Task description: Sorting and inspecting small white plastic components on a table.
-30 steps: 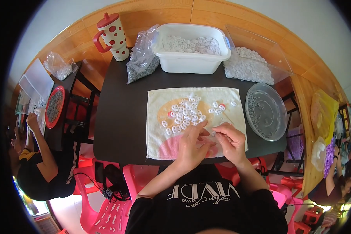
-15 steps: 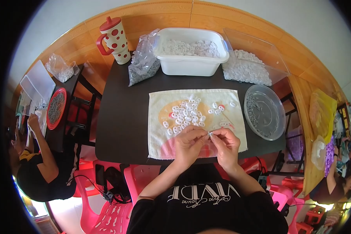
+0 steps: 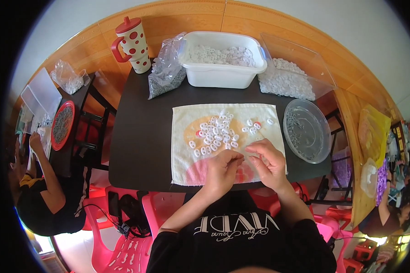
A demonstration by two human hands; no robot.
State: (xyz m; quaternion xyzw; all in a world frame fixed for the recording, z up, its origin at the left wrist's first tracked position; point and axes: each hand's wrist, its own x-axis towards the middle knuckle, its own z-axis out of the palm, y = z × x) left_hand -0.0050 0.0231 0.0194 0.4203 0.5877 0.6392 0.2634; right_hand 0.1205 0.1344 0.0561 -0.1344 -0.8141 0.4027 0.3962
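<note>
Small white oval pieces with two holes lie in a loose pile on a pale towel with orange and pink patches. Just in front of the pile, my left hand is closed in a pinch. Whatever is between its fingertips is too small to make out. My right hand is a little to the right, thumb and fingers apart, with nothing visible in it. A few more ovals lie beyond it on the towel.
Along the back stand a spotted tumbler, a bag of small grey parts, a white tub and a clear box of white pieces. A round clear tray sits at right. Co-workers sit on both sides.
My hands have come apart from their shared pinch. The right has opened and shifted slightly right; the left remains pinched. The white oval pile looks unchanged.
</note>
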